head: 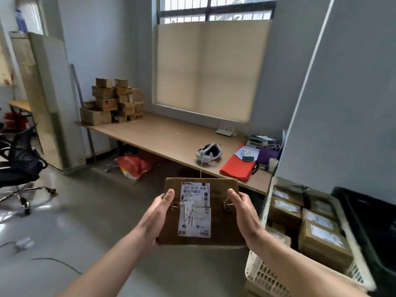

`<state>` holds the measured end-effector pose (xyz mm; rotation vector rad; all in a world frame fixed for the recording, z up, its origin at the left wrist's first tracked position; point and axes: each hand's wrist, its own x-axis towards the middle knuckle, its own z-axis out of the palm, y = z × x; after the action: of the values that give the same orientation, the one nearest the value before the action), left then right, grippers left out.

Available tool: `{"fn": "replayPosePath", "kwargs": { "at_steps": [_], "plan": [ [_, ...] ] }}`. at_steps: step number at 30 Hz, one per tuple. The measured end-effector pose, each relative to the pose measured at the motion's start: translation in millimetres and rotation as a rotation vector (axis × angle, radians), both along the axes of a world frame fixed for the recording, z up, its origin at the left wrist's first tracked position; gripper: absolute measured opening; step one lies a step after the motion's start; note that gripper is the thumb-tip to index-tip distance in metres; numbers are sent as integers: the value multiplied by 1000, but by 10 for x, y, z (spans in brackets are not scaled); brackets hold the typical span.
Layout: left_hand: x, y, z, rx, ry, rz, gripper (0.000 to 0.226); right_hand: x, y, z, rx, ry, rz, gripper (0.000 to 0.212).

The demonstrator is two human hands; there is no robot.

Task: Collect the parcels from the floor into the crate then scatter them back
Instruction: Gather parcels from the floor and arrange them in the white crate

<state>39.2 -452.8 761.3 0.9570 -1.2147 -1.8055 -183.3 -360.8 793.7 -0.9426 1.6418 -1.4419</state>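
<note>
In the lower centre of the frame a flat cardboard parcel (222, 230) is held above the floor, its white shipping label (194, 209) facing up. The left hand (157, 217) and the right hand (245, 217) clasp its opposite side edges, thumbs pressed on the top face and fingers wrapped underneath, mostly hidden. At the lower right, just beside the parcel, stands a white lattice crate (258, 273) holding several labelled parcels (323, 239). Behind, across the middle, runs a long wooden table (167, 133) with a white headset (209, 153) and a red folder (237, 166), and a stack of boxes (111, 101) at its left end.
</note>
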Motion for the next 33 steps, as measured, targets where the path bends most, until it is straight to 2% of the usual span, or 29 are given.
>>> {"fn": "replayPosePath", "kwargs": {
  "at_steps": [3,7,10,11,15,18,22,27,29,32,33],
  "plan": [
    [-400,4,-68,2,-24,-62,91,-366,153,-50,-8,-6,-64,61],
    [-976,63,-91,-13,-64,-101,81,-837,351,-142,-13,-27,-147,73],
    [-1399,100,-115,-25,-115,-139,100,-1202,485,-204,-40,-52,-191,67],
    [-1548,100,-143,-33,-125,-146,102,-1335,533,-215,-48,-45,-207,70],
    [-2171,144,-173,-45,-184,-203,97,-1918,669,-302,-62,-13,-238,105],
    [-2623,146,-212,-39,-199,-210,95,-2354,731,-319,-67,-53,-235,97],
    [-3217,205,-175,-6,-234,-241,89,-2938,792,-358,-59,-92,-247,68],
    [-3875,225,-212,2,-257,-254,98,-3511,920,-331,-52,-85,-263,63],
    [-4100,216,-252,5,-271,-287,98,-3722,956,-371,-43,-69,-300,79],
    [-4403,175,-324,7,-313,-319,99,-4004,936,-523,-26,-19,-332,127],
    [-4499,122,-381,6,-318,-326,101,-4103,925,-583,-27,-21,-348,135]
  ]
}}
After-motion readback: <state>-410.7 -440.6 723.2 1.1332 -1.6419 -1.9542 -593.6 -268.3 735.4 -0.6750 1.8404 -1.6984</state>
